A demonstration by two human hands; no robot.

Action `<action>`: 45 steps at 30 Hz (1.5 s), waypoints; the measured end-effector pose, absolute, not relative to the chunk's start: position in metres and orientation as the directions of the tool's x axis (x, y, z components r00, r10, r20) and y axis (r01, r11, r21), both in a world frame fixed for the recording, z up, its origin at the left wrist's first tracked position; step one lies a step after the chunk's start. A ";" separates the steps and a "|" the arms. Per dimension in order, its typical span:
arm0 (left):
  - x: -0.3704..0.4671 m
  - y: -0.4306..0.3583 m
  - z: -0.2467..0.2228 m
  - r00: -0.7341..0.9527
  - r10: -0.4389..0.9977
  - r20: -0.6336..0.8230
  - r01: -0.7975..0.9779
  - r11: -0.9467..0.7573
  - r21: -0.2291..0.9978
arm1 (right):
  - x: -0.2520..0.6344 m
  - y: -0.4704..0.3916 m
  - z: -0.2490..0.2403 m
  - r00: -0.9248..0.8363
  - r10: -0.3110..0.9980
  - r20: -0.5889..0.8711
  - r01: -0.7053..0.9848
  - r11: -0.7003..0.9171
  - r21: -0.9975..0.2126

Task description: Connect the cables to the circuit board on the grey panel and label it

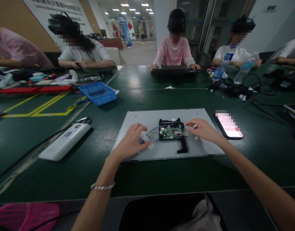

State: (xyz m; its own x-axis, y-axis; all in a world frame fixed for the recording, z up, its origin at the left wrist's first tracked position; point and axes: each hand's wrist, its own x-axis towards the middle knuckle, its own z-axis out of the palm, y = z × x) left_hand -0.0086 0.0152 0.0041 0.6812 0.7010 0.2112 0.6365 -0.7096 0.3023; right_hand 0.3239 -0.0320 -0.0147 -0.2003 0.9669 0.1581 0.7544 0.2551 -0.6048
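Observation:
A flat light-grey panel point(197, 149) lies on the table before me. On its middle sits a black plastic bracket point(183, 146) holding a green circuit board point(170, 132). Two grey cables point(154, 130) run left from the board to a small whitish translucent piece point(144, 137). My left hand point(131, 141) curls over that piece, thumb resting low beside a bit of clear tape point(151, 146). My right hand point(202, 129) is at the bracket's right edge with thumb and fingers drawn together. Whatever lies between those fingertips is too small to make out.
A phone with a lit screen point(229, 125) lies right of the panel. To the left are a white power bank point(65, 142) with a cable and a blue plastic tray point(98, 93). Water bottles point(245, 69) stand far right. Several people sit across the table.

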 end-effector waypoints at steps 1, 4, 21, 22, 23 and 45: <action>-0.007 0.014 0.006 0.691 0.691 0.213 0.619 -0.717 0.320 | 0.328 -0.031 -0.019 -0.202 0.969 0.143 0.738 0.246 -0.629; -0.004 0.009 0.011 0.731 0.662 0.167 0.579 -0.730 0.363 | 0.328 -0.033 -0.028 -0.224 0.968 0.114 0.713 0.242 -0.658; 0.006 0.010 0.007 0.845 0.533 0.044 0.494 -0.810 0.318 | 0.342 -0.031 -0.039 0.055 0.981 0.186 0.752 0.082 -0.654; 0.006 0.010 0.008 0.847 0.530 0.049 0.490 -0.812 0.316 | 0.345 -0.031 -0.039 0.082 0.977 0.195 0.781 0.059 -0.622; 0.006 0.010 0.008 0.846 0.531 0.053 0.491 -0.814 0.311 | 0.349 -0.031 -0.039 0.100 0.975 0.197 0.803 0.038 -0.594; -0.016 0.029 0.007 0.745 0.644 0.173 0.657 -0.753 -0.026 | 0.312 0.002 -0.020 -0.167 0.914 0.369 0.785 0.350 -0.511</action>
State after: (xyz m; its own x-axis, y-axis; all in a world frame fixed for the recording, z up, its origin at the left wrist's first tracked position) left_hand -0.0160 0.0287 0.0069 0.7451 0.6442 0.1729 0.6572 -0.7533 -0.0257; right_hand 0.3122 0.0017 -0.0205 -0.1667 0.9142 0.3695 0.7849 0.3499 -0.5115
